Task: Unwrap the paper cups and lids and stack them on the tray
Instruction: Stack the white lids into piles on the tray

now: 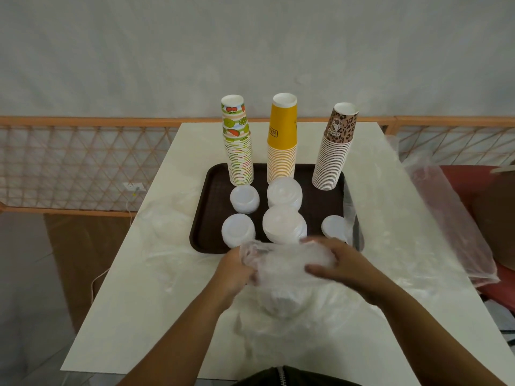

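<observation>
At lower centre of the frame, the left hand has its fingers curled into the left end of a clear plastic wrapper that covers a stack of white lids, held just over the white desk near the front edge of the brown tray. To the right, the right hand clasps the wrapper's other end, its fingers bent around the crumpled film.

The step in hand looks like stripping this last pack of lids. On the tray, upper centre, three cup stacks already stand: fruit-print, yellow and leopard-print, with five lid piles in front of them.

Next, I judge, the film must be peeled clear while keeping the lids together, then the pile set in the free spot at the right of the tray. Loose empty wrappers lie at right.
</observation>
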{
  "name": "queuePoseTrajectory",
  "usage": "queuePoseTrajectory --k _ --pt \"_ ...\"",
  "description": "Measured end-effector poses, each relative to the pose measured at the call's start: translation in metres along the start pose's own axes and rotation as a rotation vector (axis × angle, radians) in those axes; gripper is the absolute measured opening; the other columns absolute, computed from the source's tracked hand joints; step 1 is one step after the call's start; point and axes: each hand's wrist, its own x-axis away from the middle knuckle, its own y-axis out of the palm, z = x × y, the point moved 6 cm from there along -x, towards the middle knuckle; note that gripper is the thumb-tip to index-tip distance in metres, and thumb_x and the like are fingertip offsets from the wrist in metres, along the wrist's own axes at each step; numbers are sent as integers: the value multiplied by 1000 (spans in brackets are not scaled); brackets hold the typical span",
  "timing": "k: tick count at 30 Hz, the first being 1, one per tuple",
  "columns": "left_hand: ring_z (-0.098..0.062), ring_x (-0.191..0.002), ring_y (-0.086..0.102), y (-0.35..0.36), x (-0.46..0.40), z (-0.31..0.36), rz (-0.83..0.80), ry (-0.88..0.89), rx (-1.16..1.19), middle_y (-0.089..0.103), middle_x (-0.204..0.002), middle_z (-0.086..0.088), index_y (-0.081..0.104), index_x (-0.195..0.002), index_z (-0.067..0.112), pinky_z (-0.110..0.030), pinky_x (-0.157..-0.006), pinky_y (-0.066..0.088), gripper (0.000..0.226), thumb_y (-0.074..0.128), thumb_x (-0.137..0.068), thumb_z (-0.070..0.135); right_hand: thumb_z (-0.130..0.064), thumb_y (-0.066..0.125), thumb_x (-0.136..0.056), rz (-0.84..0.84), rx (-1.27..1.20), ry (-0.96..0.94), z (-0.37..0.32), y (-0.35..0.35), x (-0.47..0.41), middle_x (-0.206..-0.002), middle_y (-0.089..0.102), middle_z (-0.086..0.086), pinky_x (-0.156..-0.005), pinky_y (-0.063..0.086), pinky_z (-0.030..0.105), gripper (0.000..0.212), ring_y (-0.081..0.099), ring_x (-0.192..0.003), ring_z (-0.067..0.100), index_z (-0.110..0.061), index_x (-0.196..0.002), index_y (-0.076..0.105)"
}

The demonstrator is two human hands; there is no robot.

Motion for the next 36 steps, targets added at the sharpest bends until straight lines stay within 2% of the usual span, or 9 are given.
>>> queuePoseTrajectory --k 3,6,9,16,20,22,30,32,36 --pt "-26 -87 67 6 -5 -18 -109 -190 671 69 -99 -15 57 -116 1 -35 -66 59 33 54 -85 -11 -31 63 -88 113 84 67 10 4 -2 -100 56 -9 -75 44 20 19 54 -88 6 -15 -98 63" --pt "-26 -76 67 11 -9 -26 -117 -329 1004 70 -87 -19 57 -110 -6 -36 -59 58 22 44 -93 -4 -12 52 -94 50 -907 279 26 19 -1 -88 71 3 -70 57 32 16 67 -80 16 -6 -104 63" --pt "-20 -72 66 9 -15 -29 -58 -347 1049 69 -82 -15 62 -100 -5 -29 -57 57 17 47 -94 1 5 64 -81 54 -1367 414 42 27 -1 -78 71 16 -57 59 35 12 71 -66 21 7 -94 63" --pt "-18 -98 60 -4 -18 -33 1 30 -41 62 -107 1 57 -110 14 -31 -79 53 55 86 -64 16 -6 44 -89 93 -1314 383 49 29 -4 -69 63 7 -47 51 23 22 61 -54 14 -2 -82 65" --pt "-18 -86 54 1 -15 -20 49 162 -582 58 -91 -6 59 -93 6 -26 -74 41 23 65 -87 27 -31 71 -83 9 5 109 29 25 4 -98 60 -7 -72 42 17 14 56 -85 6 -25 -95 66" --pt "-21 -88 53 5 -16 -26 15 39 -712 54 -97 -8 56 -104 6 -27 -74 41 28 48 -97 32 -25 71 -83 86 288 59 26 24 1 -101 55 -3 -71 37 18 11 53 -88 10 -25 -90 63" --pt "-25 -76 64 15 -3 -31 -56 -383 741 66 -89 -13 64 -99 0 -34 -64 56 19 55 -93 15 4 39 -96 64 -1240 511 42 45 5 -73 69 16 -51 58 30 27 69 -62 21 8 -84 63" --pt "-22 -87 65 11 -4 -18 -48 -218 614 68 -101 -9 63 -108 4 -34 -72 56 32 71 -82 22 5 37 -95 97 -1376 558 47 46 0 -85 65 16 -51 58 33 25 65 -71 23 8 -96 62" --pt "-7 -89 54 -4 -1 8 -22 253 -388 54 -98 14 51 -105 20 -13 -68 41 55 87 -63 24 -3 49 -93 112 -1309 422 50 28 -6 -99 63 18 -57 59 31 18 65 -76 24 5 -106 60"
